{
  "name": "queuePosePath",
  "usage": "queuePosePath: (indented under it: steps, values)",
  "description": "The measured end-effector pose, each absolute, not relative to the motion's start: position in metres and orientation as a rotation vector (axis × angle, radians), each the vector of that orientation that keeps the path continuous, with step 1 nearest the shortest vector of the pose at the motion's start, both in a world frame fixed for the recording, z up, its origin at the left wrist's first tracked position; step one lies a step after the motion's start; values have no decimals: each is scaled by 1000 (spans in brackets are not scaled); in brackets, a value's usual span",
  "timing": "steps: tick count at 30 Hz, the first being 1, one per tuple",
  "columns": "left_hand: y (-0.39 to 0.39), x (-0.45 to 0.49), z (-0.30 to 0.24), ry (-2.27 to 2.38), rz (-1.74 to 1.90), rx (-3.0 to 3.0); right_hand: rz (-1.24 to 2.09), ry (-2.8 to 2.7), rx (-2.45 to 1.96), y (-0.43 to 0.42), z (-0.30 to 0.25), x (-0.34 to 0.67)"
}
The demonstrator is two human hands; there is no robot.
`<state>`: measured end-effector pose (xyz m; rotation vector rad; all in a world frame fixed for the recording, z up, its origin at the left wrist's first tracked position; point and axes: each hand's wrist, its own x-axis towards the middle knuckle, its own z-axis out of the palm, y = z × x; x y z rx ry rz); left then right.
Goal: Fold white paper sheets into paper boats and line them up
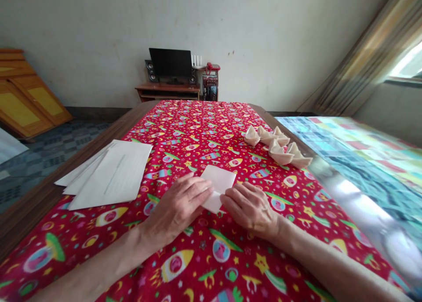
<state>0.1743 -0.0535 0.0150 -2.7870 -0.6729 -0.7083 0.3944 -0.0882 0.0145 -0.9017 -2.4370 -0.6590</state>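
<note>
A small folded white paper (219, 179) lies on the red patterned tablecloth (204, 130) in front of me. My left hand (180, 205) rests flat on its left part, fingers stretched out and pressing down. My right hand (250, 207) lies at the paper's near right corner with fingers curled onto the edge. Which fingers pinch the paper is hidden.
A stack of white paper sheets (108, 172) lies to the left. Several folded paper boats (278, 146) sit at the right edge of the cloth. A glossy surface (356, 161) lies on the right. A desk with a monitor (171, 64) stands by the far wall.
</note>
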Motion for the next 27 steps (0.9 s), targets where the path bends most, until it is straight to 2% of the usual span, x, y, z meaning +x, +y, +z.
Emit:
queuePosePath:
  steps: [6,12,15,18,23,27]
  values:
    - [-61,177,4,-737,-644,-2968,-360,-2521,-972,-87,3,403]
    - [-56,179,-9,-972,-925,-3022,180,-2332,-1161,-82,2,408]
    - [-52,182,-9,-1152,-976,-3015,313,-2242,-1260,-82,3,407]
    - [-50,184,-6,-1284,-964,-2977,222,-2207,-1315,-86,0,408]
    - [-48,185,-6,-1319,-905,-2956,-161,-2441,-1185,-98,0,411]
    - [-47,184,-9,-1356,-880,-2954,-269,-2513,-1158,-103,3,411]
